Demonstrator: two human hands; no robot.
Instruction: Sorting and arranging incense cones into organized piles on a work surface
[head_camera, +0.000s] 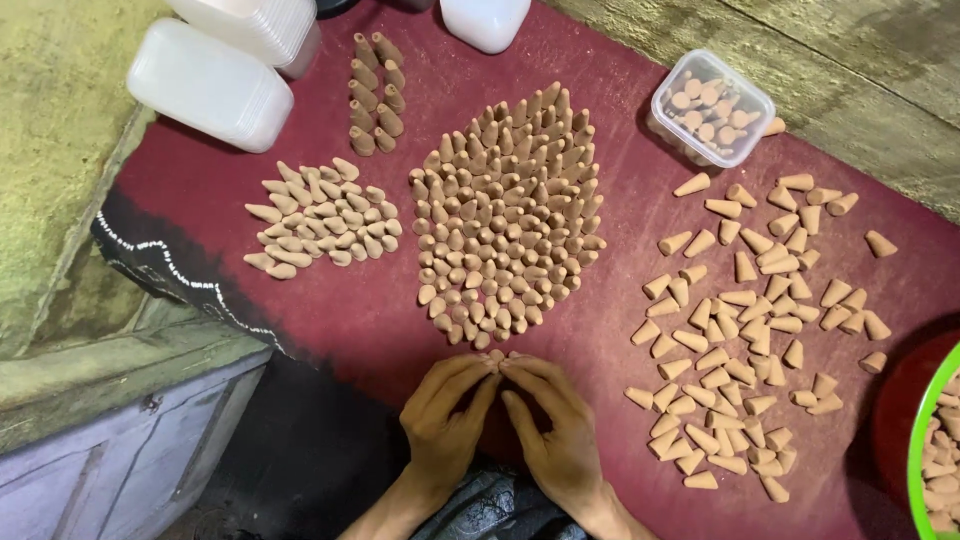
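Observation:
Many small tan clay-like cones stand upright in a dense cluster (505, 215) on a dark red cloth (330, 310). My left hand (447, 420) and my right hand (555, 430) meet fingertip to fingertip at the cluster's near edge, pinching around a few cones (497, 356) there. The fingers hide how the cones are held. A pile of paler cones (320, 220) lies flat to the left. Loose cones (745, 330) lie scattered on the right.
A clear plastic box (712, 108) with several cones sits at the back right. White plastic containers (215, 85) stand at the back left, darker cones (375, 90) beside them. A green-rimmed bowl (925, 440) of cones is at the right edge. The cloth's left edge drops off.

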